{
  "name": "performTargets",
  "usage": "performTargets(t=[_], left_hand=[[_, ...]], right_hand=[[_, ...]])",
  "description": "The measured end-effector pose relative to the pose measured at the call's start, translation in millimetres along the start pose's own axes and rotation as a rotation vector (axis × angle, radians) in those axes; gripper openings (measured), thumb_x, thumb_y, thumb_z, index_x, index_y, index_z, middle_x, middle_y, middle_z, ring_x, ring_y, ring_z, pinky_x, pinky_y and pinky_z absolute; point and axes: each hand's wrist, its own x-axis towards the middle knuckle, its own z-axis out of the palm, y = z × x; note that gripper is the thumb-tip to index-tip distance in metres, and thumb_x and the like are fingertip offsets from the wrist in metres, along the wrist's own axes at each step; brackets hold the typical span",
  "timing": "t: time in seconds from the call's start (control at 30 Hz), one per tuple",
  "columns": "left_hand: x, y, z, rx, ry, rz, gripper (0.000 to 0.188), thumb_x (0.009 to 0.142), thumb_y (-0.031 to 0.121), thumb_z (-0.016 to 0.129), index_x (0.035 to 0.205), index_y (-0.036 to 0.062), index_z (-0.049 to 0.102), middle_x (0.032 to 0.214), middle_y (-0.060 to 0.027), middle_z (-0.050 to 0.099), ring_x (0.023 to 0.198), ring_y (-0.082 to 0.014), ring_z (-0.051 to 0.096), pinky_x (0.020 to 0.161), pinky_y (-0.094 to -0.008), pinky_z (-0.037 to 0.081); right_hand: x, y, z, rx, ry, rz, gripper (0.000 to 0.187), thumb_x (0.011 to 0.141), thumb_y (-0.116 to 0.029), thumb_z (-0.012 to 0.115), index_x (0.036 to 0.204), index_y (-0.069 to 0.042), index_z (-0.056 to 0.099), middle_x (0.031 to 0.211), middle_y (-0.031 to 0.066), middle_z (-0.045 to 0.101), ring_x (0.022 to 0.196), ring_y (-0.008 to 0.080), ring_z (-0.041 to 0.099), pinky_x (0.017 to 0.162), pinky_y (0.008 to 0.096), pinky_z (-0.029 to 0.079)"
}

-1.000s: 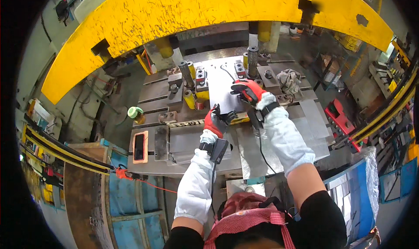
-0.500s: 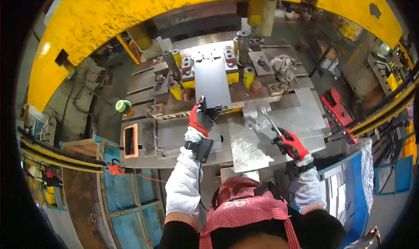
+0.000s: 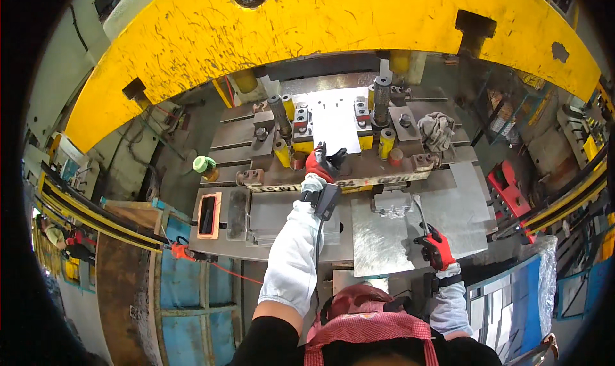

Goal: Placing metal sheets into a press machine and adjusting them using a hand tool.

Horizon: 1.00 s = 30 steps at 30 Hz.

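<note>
My left hand (image 3: 322, 163), in a red and black glove, reaches to the front edge of the press die (image 3: 333, 167), its fingers apart beside the flat grey sheet (image 3: 333, 119) that lies in the die. A black box (image 3: 328, 200) with a cable is strapped at that wrist. My right hand (image 3: 436, 248), gloved the same, is low on the right. It grips a thin metal rod (image 3: 419, 213) that points up over a stack of shiny metal sheets (image 3: 391, 238).
The yellow press frame (image 3: 333, 26) arches over the die. Yellow and grey guide posts (image 3: 381, 100) flank the sheet. A rag (image 3: 437, 129) lies at the back right, a green roll (image 3: 205, 165) at the left, an orange-rimmed tray (image 3: 208, 215) on the left table, and a red part (image 3: 509, 186) at the right.
My right hand has pulled back out of the die and down to the right, onto the sheet stack, now with the rod in it. My left hand stays at the die's front edge.
</note>
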Motion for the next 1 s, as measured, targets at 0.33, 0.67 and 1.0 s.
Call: performTargets(t=[0.33, 0.67, 1.0], left_hand=[[16.4, 7.4, -5.6, -0.004, 0.002, -0.097, 0.04, 0.086, 0.035, 0.055, 0.111, 0.0055, 0.047, 0.099, -0.0181, 0.059, 0.078, -0.0353, 0.062, 0.068, -0.0436, 0.054], [-121.6, 40.5, -35.5, 0.369, -0.15, 0.106, 0.038, 0.09, 0.03, 0.046, 0.121, 0.0066, 0.046, 0.107, -0.0112, 0.06, 0.09, -0.0216, 0.06, 0.076, -0.0377, 0.051], [-267.2, 72.6, -287.3, 1.808, 0.847, 0.79, 0.059, 0.08, 0.02, 0.056, 0.134, 0.0092, 0.033, 0.14, -0.0143, 0.028, 0.127, -0.0312, 0.029, 0.103, -0.0412, 0.024]], right_hand=[[4.0, 53.1, -22.2, 0.24, 0.304, -0.022, 0.015, 0.078, -0.019, 0.06, 0.081, -0.012, 0.046, 0.053, 0.0016, 0.046, 0.037, 0.0146, 0.044, 0.035, 0.0275, 0.035], [-4.7, 36.1, -8.8, 0.161, 0.375, 0.155, 0.012, 0.084, -0.022, 0.054, 0.085, -0.014, 0.045, 0.058, 0.0038, 0.051, 0.04, 0.0138, 0.045, 0.034, 0.0288, 0.034], [8.3, 59.7, -16.1, 0.206, 0.357, -0.119, 0.012, 0.079, -0.013, 0.06, 0.087, -0.009, 0.053, 0.059, -0.0027, 0.048, 0.052, 0.0082, 0.047, 0.045, 0.023, 0.038]])
